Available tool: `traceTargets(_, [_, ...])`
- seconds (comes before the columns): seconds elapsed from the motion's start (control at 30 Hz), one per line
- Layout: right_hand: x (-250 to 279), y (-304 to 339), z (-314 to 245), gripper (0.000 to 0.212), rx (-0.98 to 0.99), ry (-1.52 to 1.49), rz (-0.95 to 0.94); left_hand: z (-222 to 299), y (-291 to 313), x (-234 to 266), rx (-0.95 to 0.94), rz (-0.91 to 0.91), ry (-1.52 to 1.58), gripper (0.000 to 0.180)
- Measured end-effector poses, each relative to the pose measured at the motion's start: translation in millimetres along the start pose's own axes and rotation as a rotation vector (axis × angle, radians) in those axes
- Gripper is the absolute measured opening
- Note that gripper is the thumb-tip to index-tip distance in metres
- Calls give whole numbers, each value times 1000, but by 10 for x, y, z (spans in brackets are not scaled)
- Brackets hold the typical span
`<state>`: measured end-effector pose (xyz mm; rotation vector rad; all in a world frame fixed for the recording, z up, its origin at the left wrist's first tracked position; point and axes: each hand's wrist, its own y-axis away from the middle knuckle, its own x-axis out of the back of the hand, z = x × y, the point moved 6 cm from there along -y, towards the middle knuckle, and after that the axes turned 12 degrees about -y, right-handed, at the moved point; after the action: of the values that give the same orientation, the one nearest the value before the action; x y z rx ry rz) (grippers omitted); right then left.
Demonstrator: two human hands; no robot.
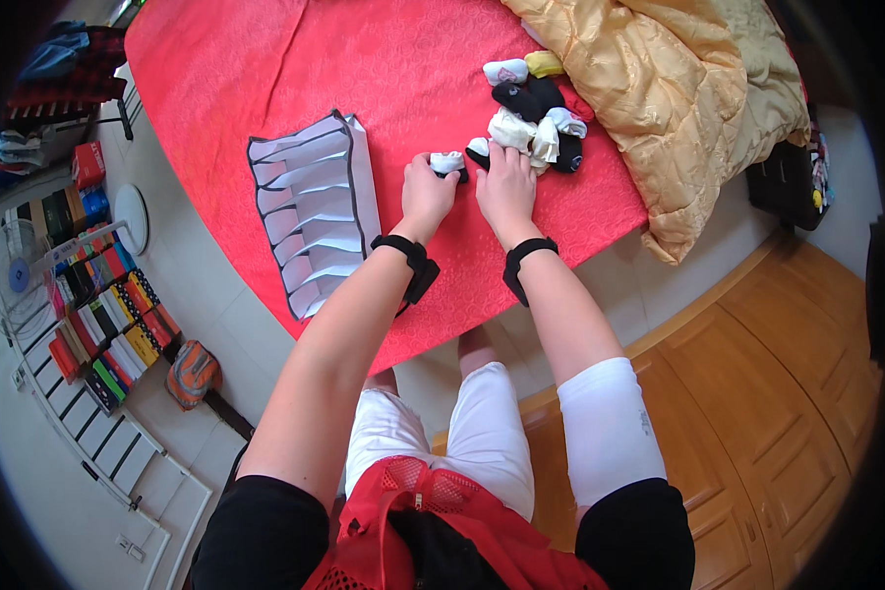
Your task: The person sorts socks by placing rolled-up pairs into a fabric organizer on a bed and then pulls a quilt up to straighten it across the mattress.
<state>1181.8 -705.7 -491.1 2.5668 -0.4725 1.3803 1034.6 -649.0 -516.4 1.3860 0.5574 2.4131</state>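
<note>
The left hand [429, 197] and the right hand [507, 192] reach over the red-covered bed [413, 79], side by side with a narrow gap between them. In the left hand, between the thumb and the fingers, sits a white-and-black sock bundle [447, 163], grasped at its left side and near edge. It lies at the far end of the left hand, toward the gap. The bundle is short and compact; its longer axis runs roughly left to right, with the white part on the far side and black showing on the near side and at the right.

A second black-and-white sock [477, 156] lies just left of the right hand's fingers, between thumb and forefinger, its white portion pointing away from the person. The right hand is palm down with its fingers extended forward at the near edge of the sock pile [529, 102]; whether it grips the second sock or only touches it, I cannot tell.

The pile stretches away from the right hand, with black, white, cream and yellow pieces heaped together beside the golden quilt [649, 93]. Left of the left hand, well apart from the pile, lies the white divided organizer [364, 182], edged in black. Its long axis runs away from the person, the far end leaning leftward, and its dividers cross it.
</note>
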Motion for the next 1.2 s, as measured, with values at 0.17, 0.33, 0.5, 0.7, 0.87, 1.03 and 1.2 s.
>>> traceTargets(0.17, [25,193,-69,35,61,48,8,-88,170,-62,-60,-121,42,40])
traceTargets(0.33, [124,566,-141,33,137,64,-53,-235,673,71,-160,-54,13,40])
traceTargets(0.5, [52,887,-199,29,154,-38,-121,-447,1173,312,-203,-102,81,39])
traceTargets(0.7, [45,978,-17,17,113,35,-84,-695,1558,845,-252,-181,229,35])
traceTargets(0.87, [-28,951,-60,31,-240,-216,-128,-1152,1766,1327,-291,-157,299,38])
traceTargets(1.03, [53,1073,-150,47,-144,-426,42,-1513,1751,1841,-343,14,182,33])
traceTargets(1.2, [-52,1294,-546,37,-353,-821,-214,-1922,1681,2059,-302,33,160,34])
